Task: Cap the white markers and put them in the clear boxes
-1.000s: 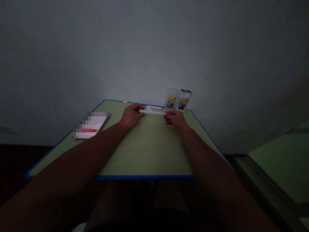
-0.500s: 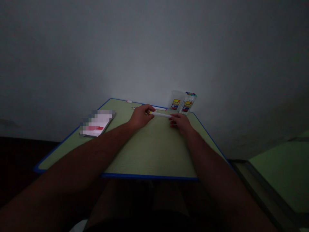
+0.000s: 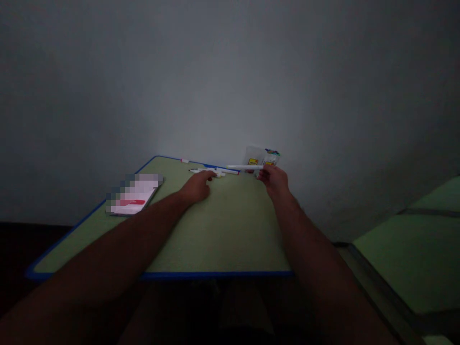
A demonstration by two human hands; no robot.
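My right hand point(image 3: 275, 179) is closed around one end of a white marker point(image 3: 244, 167), held level above the far part of the table. The marker's slim free end points left, and its yellow end no longer shows. My left hand point(image 3: 197, 187) rests low over the tabletop, fingers bent and fingertips at a small pale yellowish marker cap point(image 3: 219, 176). Right beside those fingers lie a dark-tipped white marker point(image 3: 196, 170) and a white marker with a red end point(image 3: 232, 171). Part of this group is hidden by my left fingers.
The light green table point(image 3: 230, 230) has a blue rim and meets a grey wall point(image 3: 215, 86). Two clear marker packs point(image 3: 252, 160) with yellow labels lean at the back right. A white-and-pink cap point(image 3: 184, 161) lies at the back edge. A pixelated phone-like object point(image 3: 134, 194) lies left.
My hands have moved apart: the right one carries the marker up and right, the left one has come away from it, down toward the tabletop. The view has tilted slightly.
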